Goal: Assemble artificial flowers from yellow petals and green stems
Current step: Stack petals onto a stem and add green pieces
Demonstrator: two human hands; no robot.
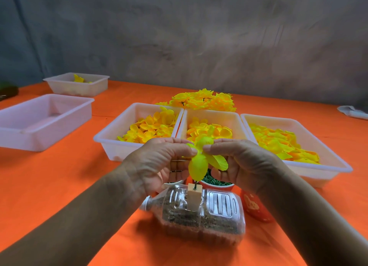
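My left hand (159, 162) and my right hand (241, 160) both pinch a yellow petal piece (201, 160) between thumb and fingers, held over a small wooden block (193, 198). A thin green stem (196, 185) stands upright in that block, and the petals sit on its top. The block is set into a clear plastic bottle (201, 216) lying on its side and partly filled with sand. Behind my hands, three white trays hold loose yellow petals: left (111, 138), middle (211, 114), right (298, 122). A red cup of green stems (217, 183) stands just behind the bottle.
A pile of finished yellow flowers (203, 101) lies behind the trays. An empty white tray (41, 122) and a farther tray (77, 84) with a few yellow pieces sit at the left. A red packet (254, 206) lies right of the bottle on the orange tablecloth (59, 186).
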